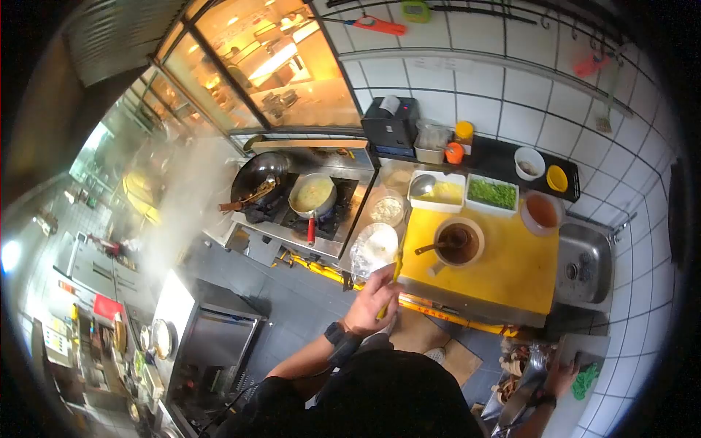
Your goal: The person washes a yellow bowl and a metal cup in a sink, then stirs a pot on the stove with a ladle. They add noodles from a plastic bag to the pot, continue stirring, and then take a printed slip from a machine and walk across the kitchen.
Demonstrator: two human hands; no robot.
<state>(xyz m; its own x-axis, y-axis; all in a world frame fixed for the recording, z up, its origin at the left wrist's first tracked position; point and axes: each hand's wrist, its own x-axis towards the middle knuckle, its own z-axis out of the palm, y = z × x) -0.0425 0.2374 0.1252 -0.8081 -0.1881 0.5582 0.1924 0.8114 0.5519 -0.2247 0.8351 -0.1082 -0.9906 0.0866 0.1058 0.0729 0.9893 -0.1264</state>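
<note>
My left hand (372, 301), a dark watch at its wrist, is closed round a slim yellow stick-like thing (398, 267) in front of the yellow cutting board (515, 277). Just beyond it sits a plastic-lined bowl of white contents (378, 247). On the board stands a handled pot of brown sauce (460, 252) with a ladle (438, 247) in it. At the lower right my right hand (561, 378) is beside a green cloth (584, 381) and a metal pan (515, 404); its fingers are too unclear to read.
A saucepan of pale soup (312, 194) and a black wok (259, 177) sit on the stove at left. Tubs of chopped greens (493, 193) and yellow food (442, 192) line the board's back. A sink (588, 266) lies right. Steam rises at far left.
</note>
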